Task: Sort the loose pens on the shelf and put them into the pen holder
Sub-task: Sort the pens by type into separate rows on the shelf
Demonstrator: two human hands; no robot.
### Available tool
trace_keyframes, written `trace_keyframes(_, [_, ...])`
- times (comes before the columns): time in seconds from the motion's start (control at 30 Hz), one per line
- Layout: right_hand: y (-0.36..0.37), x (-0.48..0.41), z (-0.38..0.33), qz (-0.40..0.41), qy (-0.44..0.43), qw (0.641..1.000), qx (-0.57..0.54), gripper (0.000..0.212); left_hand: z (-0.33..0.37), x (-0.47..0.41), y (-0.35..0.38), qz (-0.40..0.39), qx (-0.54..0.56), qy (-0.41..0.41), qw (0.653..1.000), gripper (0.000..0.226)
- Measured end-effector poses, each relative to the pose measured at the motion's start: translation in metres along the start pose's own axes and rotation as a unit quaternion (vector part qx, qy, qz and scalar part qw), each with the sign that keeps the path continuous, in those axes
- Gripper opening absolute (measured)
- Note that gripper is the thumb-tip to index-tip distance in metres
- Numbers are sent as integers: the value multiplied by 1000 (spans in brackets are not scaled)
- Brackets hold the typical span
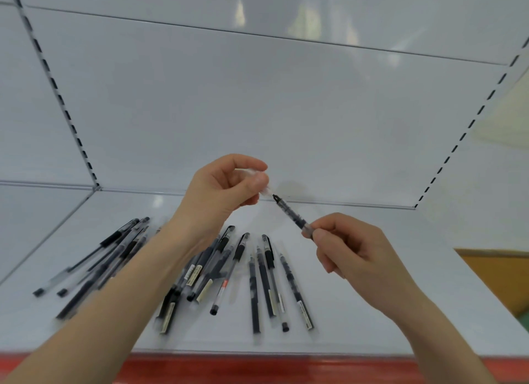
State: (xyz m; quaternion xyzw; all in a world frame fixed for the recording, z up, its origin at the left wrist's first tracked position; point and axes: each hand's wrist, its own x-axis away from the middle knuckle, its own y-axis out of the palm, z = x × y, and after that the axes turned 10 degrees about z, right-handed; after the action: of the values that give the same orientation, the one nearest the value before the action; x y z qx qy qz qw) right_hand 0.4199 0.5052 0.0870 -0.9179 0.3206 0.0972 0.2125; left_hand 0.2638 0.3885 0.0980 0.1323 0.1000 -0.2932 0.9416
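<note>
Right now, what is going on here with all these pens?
A person works at a white shelf. The right hand grips a black gel pen by its lower end, tip pointing up. The left hand pinches a clear cap just at that tip; going on or coming off, I cannot tell. Many loose pens lie on the shelf below. No pen holder is in view.

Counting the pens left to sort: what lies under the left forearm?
Loose pens lie on the shelf there, fanning out both sides of the left forearm. How many it covers cannot be seen.
</note>
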Motion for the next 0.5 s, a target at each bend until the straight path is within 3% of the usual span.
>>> trace_keyframes(0.3, [10,10,-2,1,25,999,-20,17,0,5,3,10,21,27,999,18])
trace_keyframes(0.5, [4,6,-6,70,4,996,-58,16,2,5,-1,17,50,10,999,21])
